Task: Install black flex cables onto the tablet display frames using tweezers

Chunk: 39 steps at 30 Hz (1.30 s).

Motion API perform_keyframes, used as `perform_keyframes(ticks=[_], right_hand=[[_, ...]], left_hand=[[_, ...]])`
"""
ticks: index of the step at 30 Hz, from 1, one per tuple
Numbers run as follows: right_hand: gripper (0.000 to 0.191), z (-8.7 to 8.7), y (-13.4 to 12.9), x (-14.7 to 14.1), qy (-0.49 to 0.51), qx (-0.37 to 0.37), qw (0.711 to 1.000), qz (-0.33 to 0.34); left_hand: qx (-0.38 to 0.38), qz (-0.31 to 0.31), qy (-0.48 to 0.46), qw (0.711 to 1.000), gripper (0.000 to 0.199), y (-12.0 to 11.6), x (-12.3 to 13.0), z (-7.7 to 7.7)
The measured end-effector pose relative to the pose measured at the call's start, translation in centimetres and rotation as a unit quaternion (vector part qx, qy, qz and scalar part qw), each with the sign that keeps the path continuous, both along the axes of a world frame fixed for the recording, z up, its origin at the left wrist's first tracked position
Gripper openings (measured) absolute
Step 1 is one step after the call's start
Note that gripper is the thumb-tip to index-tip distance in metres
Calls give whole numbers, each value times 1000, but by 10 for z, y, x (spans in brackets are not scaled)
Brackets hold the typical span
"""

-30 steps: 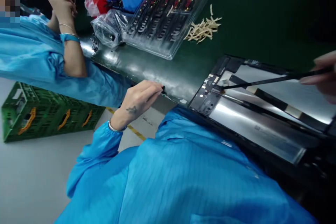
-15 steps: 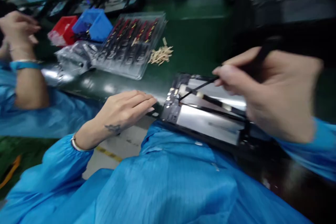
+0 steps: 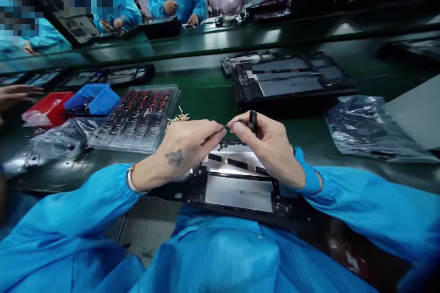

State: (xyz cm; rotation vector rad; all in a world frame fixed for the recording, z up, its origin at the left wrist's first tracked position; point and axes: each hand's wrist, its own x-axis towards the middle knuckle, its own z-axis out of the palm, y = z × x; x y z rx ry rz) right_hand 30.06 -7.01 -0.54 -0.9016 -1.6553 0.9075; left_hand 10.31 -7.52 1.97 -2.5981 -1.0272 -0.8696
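Observation:
Over the opened tablet [image 3: 240, 192], my two hands meet fingertip to fingertip. My left hand [image 3: 192, 144] is closed in a pinch, with a small dark piece [image 3: 225, 126] at its fingertips, too small to name. In my right hand [image 3: 271, 146] is a black thin-tipped tool [image 3: 253, 121], its thick end sticking up between the fingers. Thumb and forefinger of that hand are pinched close to the left fingertips. Beneath, the tablet lies back-off at the bench's front edge, showing silver battery panels and dark ribbon cables; my hands hide its upper part.
To the left stand a clear tray [image 3: 137, 114] of small parts, a blue bin [image 3: 94, 99], a red bin [image 3: 51, 107] and a plastic bag [image 3: 62, 139]. Beige strips [image 3: 180, 116] lie behind my left hand. Stacked tablet housings [image 3: 288, 78] and a clear bag [image 3: 360, 123] sit ahead and right.
My left hand has risen from beside the tablet and now pinches above it. The right hand has lifted the tool's tip off the tablet and drawn close to the left. The view has tilted up.

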Motion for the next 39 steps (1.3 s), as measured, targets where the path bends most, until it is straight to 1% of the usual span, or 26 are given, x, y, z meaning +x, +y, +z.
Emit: perform_keyframes(ticks=[1,2,4,7,9,11,13,16,19,22,26,32,36,39], right_hand=[[20,-1,2,1,-10,-4,1000,10],[18,-2,4,1,-17,-9,1000,22],[14,-6,6,1,-18,-14,999,46],[10,-11,6,0,-11,4,998,59],[13,-13,5,0,-17,16,999,43],[17,-11,5,2,-33,27,999,15],[20,-6,5,8,-61,44,997,-10],[20,1,8,24,-142,63,988,-29],[17,2,10,45,-233,51,971,-17],[12,-4,9,63,-289,3,957,12],[12,-12,6,78,-313,-50,948,25],[12,-17,10,88,-365,-91,926,3],[14,-18,12,88,-398,-111,911,-1],[17,-13,13,85,-437,-129,890,3]], left_hand=[[-65,-6,-69,996,26,0,-1,1],[-120,-9,-130,984,25,0,-2,2],[-199,-11,-207,958,25,0,-1,3],[-255,-9,-255,933,26,-1,2,1],[-260,-4,-270,927,25,-2,2,-2],[-250,-1,-252,935,23,-2,-1,-5],[-236,0,-191,953,26,-2,-8,-9],[-205,-8,-89,975,31,3,-21,-16],[-170,-19,-34,985,30,12,-31,-25],[-151,-32,-10,988,28,20,-33,-34],[-157,-80,-1,984,27,29,-27,-42],[-186,-164,28,968,24,40,-15,-52],[-242,-183,51,951,22,41,-12,-60],[-264,-188,75,943,23,41,-11,-63]])
